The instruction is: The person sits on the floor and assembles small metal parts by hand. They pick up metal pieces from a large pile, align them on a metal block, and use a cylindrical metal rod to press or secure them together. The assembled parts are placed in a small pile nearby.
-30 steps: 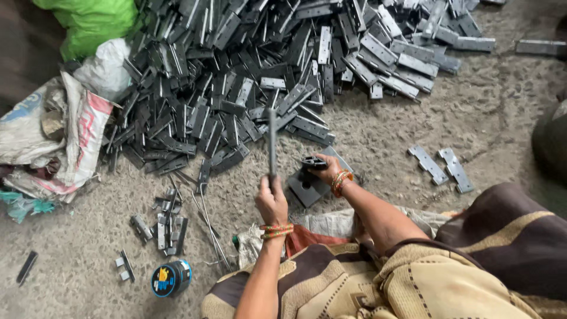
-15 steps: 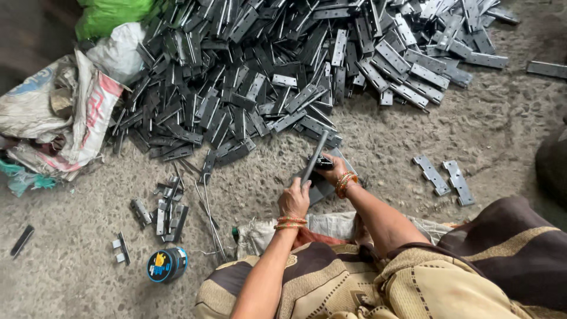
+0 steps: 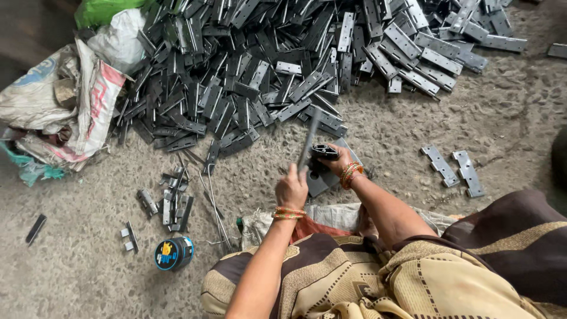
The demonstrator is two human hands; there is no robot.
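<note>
1. Clenched in a fist, the left hand (image 3: 291, 189) grips the lower end of a dark metal bar (image 3: 308, 142), which rises tilted up and to the right from the knuckles toward the heap beyond.
2. Just beside it, the right hand (image 3: 336, 162) closes its fingers over a small dark metal piece (image 3: 324, 152), pinning it on a flat grey metal plate (image 3: 323, 177) that lies on the floor.
3. Both forearms reach forward from the lap, the left nearly straight, the right angled in from the right with its wrist bent down over the plate; orange and gold bangles (image 3: 288, 212) circle each wrist.
4. Patterned brown and cream cloth (image 3: 378, 277) covers the knees of the person, seated low on the rough concrete floor (image 3: 514, 118).
5. Two flat grey hinges (image 3: 453, 168) lie side by side on the floor to the right of the hands, well apart from them.
6. Thin metal rods (image 3: 214, 201) and a small cluster of hinge parts (image 3: 171, 201) lie to the left, with a round blue tin (image 3: 173, 253) near the left knee.
7. Beyond the hands spreads a large heap of grey metal hinges (image 3: 283, 65), with worn sacks (image 3: 65, 106) and a green bag (image 3: 103, 10) at its left edge.
</note>
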